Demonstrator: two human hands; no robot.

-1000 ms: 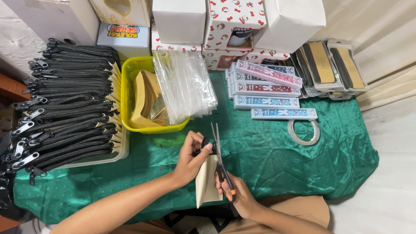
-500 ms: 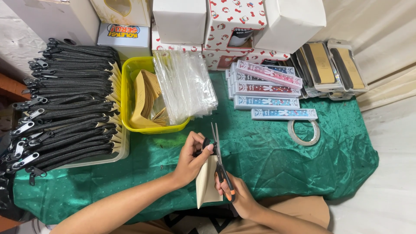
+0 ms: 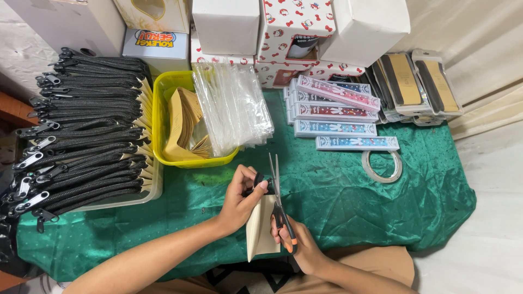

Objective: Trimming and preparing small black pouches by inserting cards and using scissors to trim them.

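My left hand pinches the top of a small beige pouch, right by its black zipper end, and holds it upright above the green cloth. My right hand grips the orange-and-black handles of a pair of scissors. The blades point away from me, nearly closed, running up beside the pouch's top edge next to my left fingers.
A yellow bin holds beige pouches, with clear plastic bags draped over its right rim. A tray of black-zippered pouches sits at left. Long flat boxes, a tape ring and white cartons lie beyond.
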